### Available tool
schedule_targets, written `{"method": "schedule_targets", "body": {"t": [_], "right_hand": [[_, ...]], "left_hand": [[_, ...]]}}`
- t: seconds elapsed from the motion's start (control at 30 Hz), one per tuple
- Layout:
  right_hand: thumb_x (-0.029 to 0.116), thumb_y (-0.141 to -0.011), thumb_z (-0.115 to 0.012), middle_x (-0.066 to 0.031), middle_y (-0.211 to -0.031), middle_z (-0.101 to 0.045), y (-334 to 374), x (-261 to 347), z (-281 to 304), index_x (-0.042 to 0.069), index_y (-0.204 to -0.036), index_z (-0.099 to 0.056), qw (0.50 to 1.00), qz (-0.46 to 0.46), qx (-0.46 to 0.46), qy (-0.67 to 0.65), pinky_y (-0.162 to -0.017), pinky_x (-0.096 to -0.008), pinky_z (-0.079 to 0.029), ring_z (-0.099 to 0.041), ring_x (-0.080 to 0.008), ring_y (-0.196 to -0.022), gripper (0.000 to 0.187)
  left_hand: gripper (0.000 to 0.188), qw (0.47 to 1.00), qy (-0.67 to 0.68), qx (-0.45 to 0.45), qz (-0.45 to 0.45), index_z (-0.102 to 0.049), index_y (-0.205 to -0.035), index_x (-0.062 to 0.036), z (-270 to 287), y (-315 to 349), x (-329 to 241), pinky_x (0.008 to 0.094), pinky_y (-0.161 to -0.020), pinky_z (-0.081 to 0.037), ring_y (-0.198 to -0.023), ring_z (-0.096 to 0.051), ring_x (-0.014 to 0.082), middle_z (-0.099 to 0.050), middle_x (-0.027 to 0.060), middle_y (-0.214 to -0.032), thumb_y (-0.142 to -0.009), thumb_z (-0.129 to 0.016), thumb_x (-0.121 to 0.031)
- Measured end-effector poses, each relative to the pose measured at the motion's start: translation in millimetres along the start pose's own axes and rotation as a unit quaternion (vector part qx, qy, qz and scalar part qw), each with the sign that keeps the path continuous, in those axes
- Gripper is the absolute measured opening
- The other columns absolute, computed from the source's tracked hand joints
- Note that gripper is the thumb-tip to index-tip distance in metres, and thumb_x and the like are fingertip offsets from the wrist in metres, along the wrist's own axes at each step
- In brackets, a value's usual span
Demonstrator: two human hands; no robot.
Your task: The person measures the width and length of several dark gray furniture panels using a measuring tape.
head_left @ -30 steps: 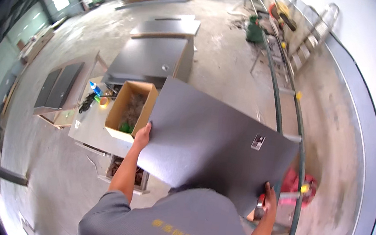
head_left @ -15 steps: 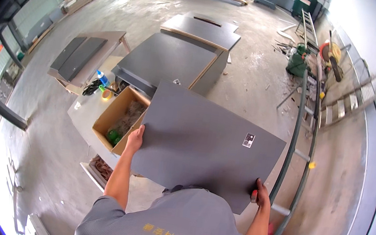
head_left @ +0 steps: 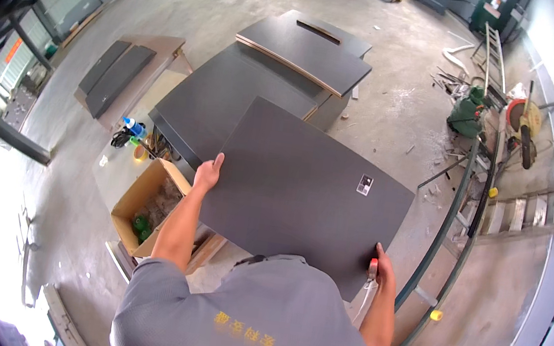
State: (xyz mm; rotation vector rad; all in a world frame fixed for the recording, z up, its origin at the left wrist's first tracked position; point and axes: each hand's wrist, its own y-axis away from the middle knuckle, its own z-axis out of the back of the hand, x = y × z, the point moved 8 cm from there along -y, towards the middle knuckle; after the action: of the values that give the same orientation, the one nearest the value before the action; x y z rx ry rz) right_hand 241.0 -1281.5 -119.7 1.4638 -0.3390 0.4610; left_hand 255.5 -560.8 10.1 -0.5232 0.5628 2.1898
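Note:
I carry a large dark grey board [head_left: 308,202] in front of my body, with a small printed label [head_left: 364,184] near its right side. My left hand [head_left: 207,174] is closed on its left edge, thumb pointing up along it. At the lower right edge, my right hand [head_left: 385,268] grips the board too. A small item with a red end [head_left: 373,264] is also held in that hand, its kind unclear. The board's far corner overlaps a stack of grey panels [head_left: 230,104] in my view; whether they touch I cannot tell.
An open cardboard box [head_left: 127,204] with green things inside stands left of me, near a blue-capped bottle [head_left: 133,126]. Two dark panels [head_left: 119,86] lie on a low board at far left. Ladders [head_left: 491,61] and dark metal rails [head_left: 449,224] line the right side.
The view has shifted forward and turned slightly; the panel stack and box sit lower and farther left. The board has stayed in both hands, moving a little closer over the stack.

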Motion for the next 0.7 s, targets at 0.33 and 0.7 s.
{"method": "schedule_targets", "body": {"t": [0.33, 0.7], "right_hand": [[0.066, -0.091, -0.058, -0.0108, -0.098, -0.067, -99, 104, -43, 0.005, -0.124, -0.059, 0.998, -0.006, 0.066, -0.020, -0.057, -0.0429, -0.054, -0.064, -0.0248, -0.070, 0.069], [0.061, -0.092, -0.060, -0.0043, -0.085, -0.065, -98, 157, -171, 0.011, -0.107, -0.064, 0.995, -0.023, 0.063, -0.076, -0.048, -0.0375, -0.052, -0.062, -0.0213, -0.061, 0.053]], "left_hand": [[0.093, 0.998, -0.036, -0.008, 0.058, -0.071, -0.091, 0.0017, 3, -111, -47, 0.0501, -0.091, -0.046, -0.104, -0.062, 0.0468, -0.068, 0.0288, -0.099, -0.092, -0.027, -0.080], [0.091, 0.998, -0.036, 0.030, 0.048, -0.070, -0.092, 0.0016, 38, -247, -26, 0.0494, -0.090, -0.047, -0.104, -0.062, 0.0450, -0.068, 0.0274, -0.101, -0.092, -0.028, -0.079]]}}
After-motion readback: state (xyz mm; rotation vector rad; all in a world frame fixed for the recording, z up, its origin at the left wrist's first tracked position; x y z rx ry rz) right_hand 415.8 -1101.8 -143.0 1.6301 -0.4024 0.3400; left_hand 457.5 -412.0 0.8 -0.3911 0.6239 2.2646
